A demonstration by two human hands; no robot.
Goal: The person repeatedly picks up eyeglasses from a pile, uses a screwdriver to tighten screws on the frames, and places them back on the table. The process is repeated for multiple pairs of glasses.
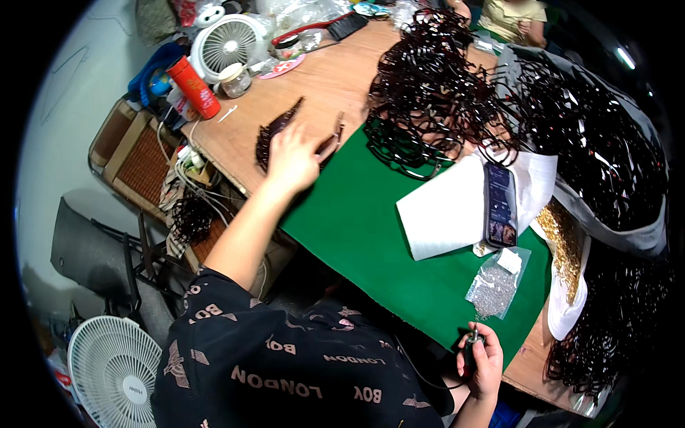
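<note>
My left hand (292,160) reaches over the wooden table, its fingers stretched out over a row of dark, slim curved pieces (270,139). Beside its thumb is another dark, narrow piece (332,143); whether they touch is hard to tell. Low at the right, my right hand (484,362) is closed round a dark corded tool (474,338) with a metal tip pointing up. Just beyond it, on the green mat (349,235), lies a clear bag of tiny sparkling stones (497,285), with some loose ones at its near edge.
A phone (500,203) rests on white cloth (442,210). Glossy dark looped pieces (435,85) are heaped at the back, and more fill a grey sack (642,242) at right, near gold bits (560,235). A red cylinder (193,87), jar (235,80) and fan (230,47) stand far left.
</note>
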